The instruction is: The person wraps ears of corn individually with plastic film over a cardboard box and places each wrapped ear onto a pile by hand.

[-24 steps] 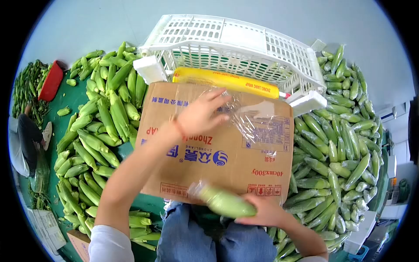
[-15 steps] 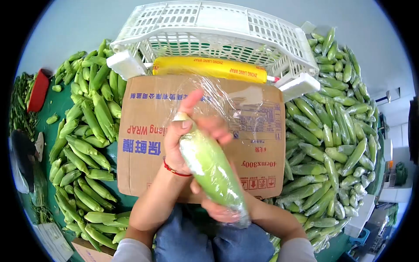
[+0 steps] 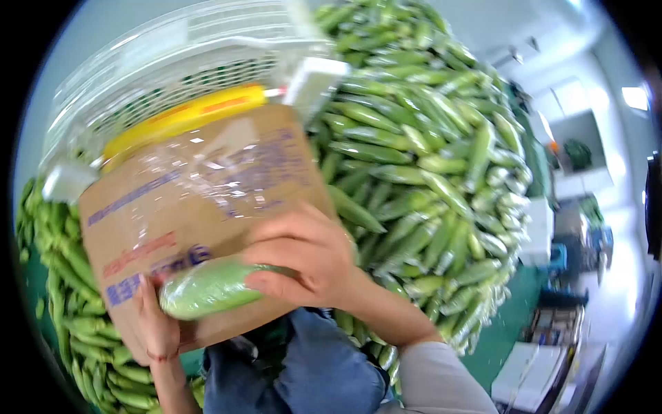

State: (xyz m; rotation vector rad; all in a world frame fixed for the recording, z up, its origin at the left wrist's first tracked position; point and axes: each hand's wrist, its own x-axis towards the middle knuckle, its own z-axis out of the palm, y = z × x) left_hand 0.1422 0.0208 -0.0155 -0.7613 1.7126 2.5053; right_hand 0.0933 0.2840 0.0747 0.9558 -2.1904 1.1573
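While the right hand (image 3: 303, 254) is curled around one end of the wrapped corn (image 3: 210, 286), the left hand (image 3: 159, 324) is at the other; whether its fingers pinch, I cannot tell. The corn is over a cardboard box (image 3: 186, 217), with a yellow roll (image 3: 186, 119) beyond.

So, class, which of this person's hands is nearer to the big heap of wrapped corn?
Right. The right hand is around one end of an ear, just left of the heap. The left hand is farther off, at the ear's other end.
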